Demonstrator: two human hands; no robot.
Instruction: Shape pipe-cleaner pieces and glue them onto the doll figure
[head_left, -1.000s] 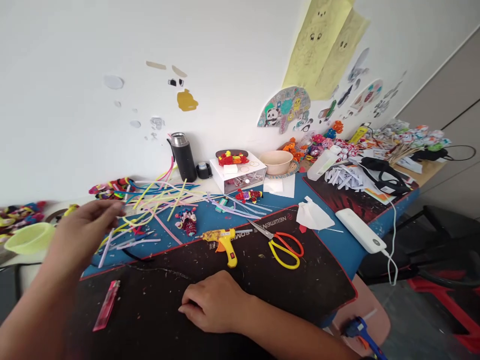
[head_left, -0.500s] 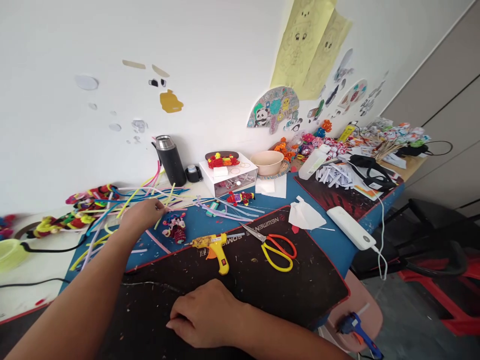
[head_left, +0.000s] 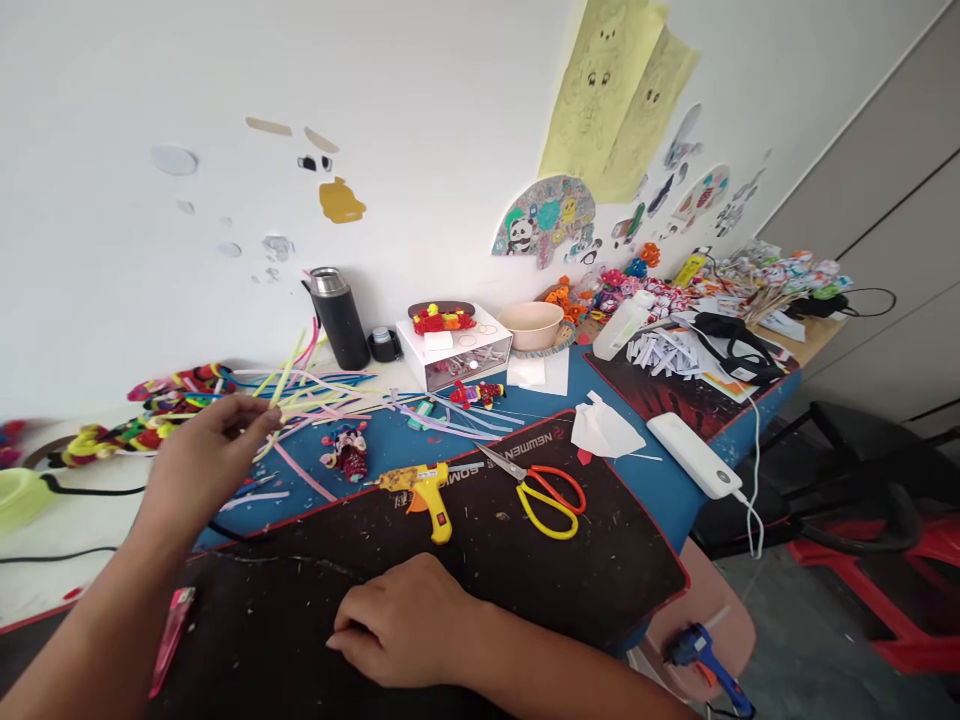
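Observation:
My left hand (head_left: 201, 462) is raised over the left part of the desk, its fingers pinched on a yellow-green pipe cleaner (head_left: 294, 361) that rises toward the wall out of a spread of coloured pipe cleaners (head_left: 337, 390). My right hand (head_left: 401, 622) lies palm down on the black desk mat (head_left: 525, 580), fingers curled, holding nothing. A yellow glue gun (head_left: 421, 488) and red-and-yellow scissors (head_left: 541, 490) lie on the mat just beyond that hand. A small pink-and-red pipe cleaner figure (head_left: 346, 449) sits to the right of my left hand.
A black flask (head_left: 336, 317), a white box (head_left: 457, 348) and a beige bowl (head_left: 534, 324) stand along the wall. A white power bank (head_left: 694, 455) with cable lies at the right. Paper crafts crowd the far right. A pink lighter (head_left: 171, 635) lies near left; a blue glue gun (head_left: 705, 655) rests on a pink stool.
My left hand reached right into the pipe cleaner pile, then pulled back left and up with a yellow-green one pinched in it. My right hand stayed on the mat.

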